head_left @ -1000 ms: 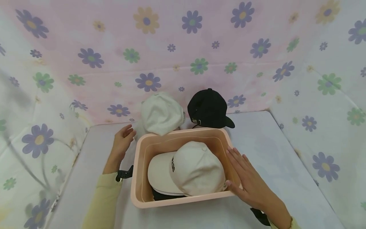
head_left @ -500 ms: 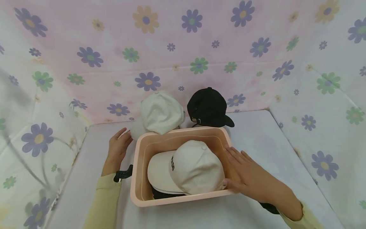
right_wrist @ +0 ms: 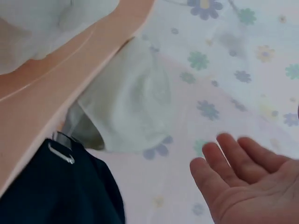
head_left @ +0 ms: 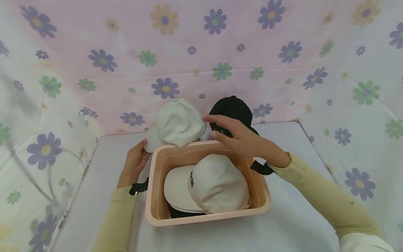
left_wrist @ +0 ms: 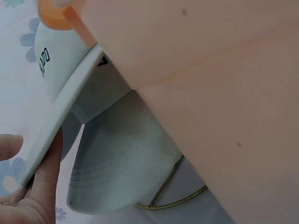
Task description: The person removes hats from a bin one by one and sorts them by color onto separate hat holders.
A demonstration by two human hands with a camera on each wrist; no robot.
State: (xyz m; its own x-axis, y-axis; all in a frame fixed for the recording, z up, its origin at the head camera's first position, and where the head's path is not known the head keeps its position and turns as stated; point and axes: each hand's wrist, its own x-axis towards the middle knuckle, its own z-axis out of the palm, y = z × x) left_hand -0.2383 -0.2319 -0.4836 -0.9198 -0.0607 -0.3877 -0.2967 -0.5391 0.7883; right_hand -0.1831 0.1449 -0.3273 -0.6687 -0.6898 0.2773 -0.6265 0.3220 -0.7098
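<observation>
A white cap (head_left: 179,120) stands behind the peach plastic tub (head_left: 207,217), its brim to the left. My left hand (head_left: 135,161) holds that brim, fingers beneath it and thumb on the other side in the left wrist view. Below the held brim, a second pale brim (left_wrist: 121,163) shows there. My right hand (head_left: 242,138) reaches over the tub's far edge, fingers extended and nothing in them, fingertips near the back of the white cap. It partly covers a black cap (head_left: 233,106) with a metal strap buckle (right_wrist: 61,152).
Inside the tub lies a cream cap (head_left: 220,185) with dark lettering, above something black (head_left: 185,214). A gold wire piece (left_wrist: 173,205) shows under the pale brim. Flower-print cloth (head_left: 201,77) hangs behind and beside the white table (head_left: 302,210).
My right hand has left the tub's right edge and moved up and left, over the black cap. My left hand has closed in on the white cap's brim.
</observation>
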